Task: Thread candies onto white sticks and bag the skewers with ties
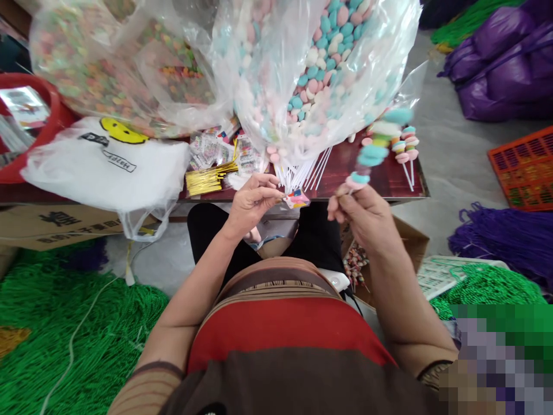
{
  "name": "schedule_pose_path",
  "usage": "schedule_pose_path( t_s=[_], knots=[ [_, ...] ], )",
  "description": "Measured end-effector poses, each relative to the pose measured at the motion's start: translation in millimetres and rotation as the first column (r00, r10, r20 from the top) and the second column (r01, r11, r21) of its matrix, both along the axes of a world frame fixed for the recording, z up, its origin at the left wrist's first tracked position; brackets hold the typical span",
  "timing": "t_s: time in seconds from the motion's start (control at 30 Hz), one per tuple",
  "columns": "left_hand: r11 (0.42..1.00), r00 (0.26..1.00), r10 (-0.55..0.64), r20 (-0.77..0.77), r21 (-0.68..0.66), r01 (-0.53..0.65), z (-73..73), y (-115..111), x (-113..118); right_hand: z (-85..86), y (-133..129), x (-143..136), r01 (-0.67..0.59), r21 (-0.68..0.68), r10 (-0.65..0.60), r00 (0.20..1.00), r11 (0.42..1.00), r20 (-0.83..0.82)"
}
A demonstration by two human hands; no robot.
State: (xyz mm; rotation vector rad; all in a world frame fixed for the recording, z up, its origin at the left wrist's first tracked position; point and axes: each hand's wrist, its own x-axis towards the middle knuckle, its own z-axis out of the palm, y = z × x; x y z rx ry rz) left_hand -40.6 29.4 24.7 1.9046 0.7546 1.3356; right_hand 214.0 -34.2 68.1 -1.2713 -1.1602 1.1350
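Note:
My left hand point(257, 204) pinches a small printed packet point(297, 199), pink and white with blue and red, at the table's front edge. In my right hand point(363, 214) is a candy skewer point(372, 153), held by its lower end and tilted up to the right. Blue, pink, white and yellow pieces are threaded on it, somewhat blurred. Beyond my left hand lie white sticks point(298, 176) in a fan and a bundle of gold twist ties point(209, 178). Two more candy skewers point(406, 147) rest on the table to the right of the held one.
Large clear bags of blue, pink and white candy point(319, 75) and of multicoloured candy point(129, 75) fill the table's back. A white plastic bag point(108, 167) and red basin point(52, 92) stand left. An open carton point(410, 239) sits below right; green strands point(78, 334) cover the left floor.

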Motion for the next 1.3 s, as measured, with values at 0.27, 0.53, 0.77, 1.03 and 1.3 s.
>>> schedule_pose_path(
  t_s=[0.27, 0.53, 0.77, 1.03, 1.3],
  knots=[
    [0.998, 0.992, -0.004, -0.129, 0.057, 0.011, 6.8, 0, 2, 6.5, 10, -38, -0.109, -0.231, 0.102, 0.994, 0.967, -0.044],
    [0.980, 0.973, -0.078, -0.217, 0.160, 0.115, 2.5, -3, 6, -8.6, 17, -40, -0.336, -0.277, 0.304, 0.941, 0.900, -0.151],
    [0.989, 0.982, -0.005, -0.189, 0.141, 0.033, -0.4, -11, 10, -26.3, 15, -52, -0.101, -0.199, 0.097, 0.995, 0.975, -0.028],
    [0.943, 0.963, 0.077, 0.259, -0.333, 0.014, -20.2, 8, -13, 5.6, -3, -3, -0.077, -0.080, 0.098, 0.950, 0.994, 0.295],
    [0.882, 0.908, 0.002, 0.419, -0.429, 0.196, -18.0, 8, -14, 24.1, -17, 21, -0.209, -0.016, 0.187, 0.835, 0.978, 0.517]
  ],
)
